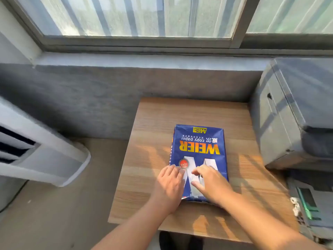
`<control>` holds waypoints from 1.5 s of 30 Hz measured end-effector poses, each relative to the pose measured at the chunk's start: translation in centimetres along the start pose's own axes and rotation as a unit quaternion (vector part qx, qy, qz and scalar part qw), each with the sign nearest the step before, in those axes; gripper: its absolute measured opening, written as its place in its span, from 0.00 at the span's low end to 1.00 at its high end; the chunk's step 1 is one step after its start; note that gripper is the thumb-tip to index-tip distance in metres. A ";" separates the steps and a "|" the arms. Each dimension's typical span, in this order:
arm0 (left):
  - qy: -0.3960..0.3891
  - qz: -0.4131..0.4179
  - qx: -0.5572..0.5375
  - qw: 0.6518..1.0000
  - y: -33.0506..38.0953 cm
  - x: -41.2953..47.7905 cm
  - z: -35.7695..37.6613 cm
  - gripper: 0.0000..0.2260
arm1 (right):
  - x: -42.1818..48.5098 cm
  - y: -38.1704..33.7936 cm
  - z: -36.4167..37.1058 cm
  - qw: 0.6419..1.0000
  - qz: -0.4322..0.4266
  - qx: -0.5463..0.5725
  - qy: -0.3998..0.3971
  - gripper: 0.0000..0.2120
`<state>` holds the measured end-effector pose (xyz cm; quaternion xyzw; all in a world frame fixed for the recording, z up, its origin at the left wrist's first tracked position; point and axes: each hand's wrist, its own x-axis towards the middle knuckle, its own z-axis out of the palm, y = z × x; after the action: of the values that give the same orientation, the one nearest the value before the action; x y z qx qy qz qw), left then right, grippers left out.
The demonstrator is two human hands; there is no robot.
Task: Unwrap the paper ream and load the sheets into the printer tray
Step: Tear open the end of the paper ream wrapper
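A blue-wrapped paper ream (pixel 199 152) lay flat on a small wooden table (pixel 153 141), its yellow lettering upside down to the wearer (a red round sticker (pixel 183 163) sat toward its near left). Both hands rested on the near end of the pack: the left hand (pixel 169 184) lay loosely curled over the left edge, fingertips beside the sticker, while the right hand (pixel 210 184) spread open on the wrapper, gripping nothing. A grey printer (pixel 292 109) stood just right of the table.

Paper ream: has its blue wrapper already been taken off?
No. The paper ream lies on the wooden table, wrapped in blue, with the left hand and right hand on its near end.
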<state>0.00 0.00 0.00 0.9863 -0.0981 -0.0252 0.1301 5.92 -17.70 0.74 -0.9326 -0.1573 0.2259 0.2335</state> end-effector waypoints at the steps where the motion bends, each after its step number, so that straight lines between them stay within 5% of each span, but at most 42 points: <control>1: -0.017 -0.001 -0.001 1.000 -0.2 0.0 0.9 0.14 | 0.3 0.1 1.2 0.999 0.008 -0.037 -0.025 0.16; 11: -0.077 0.015 -0.017 0.997 -0.5 -1.9 5.9 0.22 | 2.1 2.7 6.3 0.998 0.052 -0.005 0.018 0.04; 22: -0.125 -0.025 -0.018 0.992 -0.7 -2.0 6.9 0.27 | 1.5 2.5 7.1 0.994 0.067 0.045 0.071 0.02; 29: -0.135 0.005 0.025 0.990 -0.4 -2.2 6.5 0.22 | 1.4 3.1 7.4 0.993 0.067 0.038 0.087 0.04; 39: -0.156 -0.013 0.019 0.987 -0.5 -1.8 7.4 0.28 | 0.3 3.6 8.0 0.987 -0.050 -0.109 0.103 0.13; 45: -0.146 -0.007 -0.003 0.989 -0.8 -1.6 8.2 0.26 | -8.4 3.9 9.4 0.972 -0.162 -0.151 0.080 0.12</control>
<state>-2.05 -0.98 -8.03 0.9723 -0.1094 -0.1705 0.1171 -5.11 -20.97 -5.71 -0.9342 -0.3194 0.0829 0.1353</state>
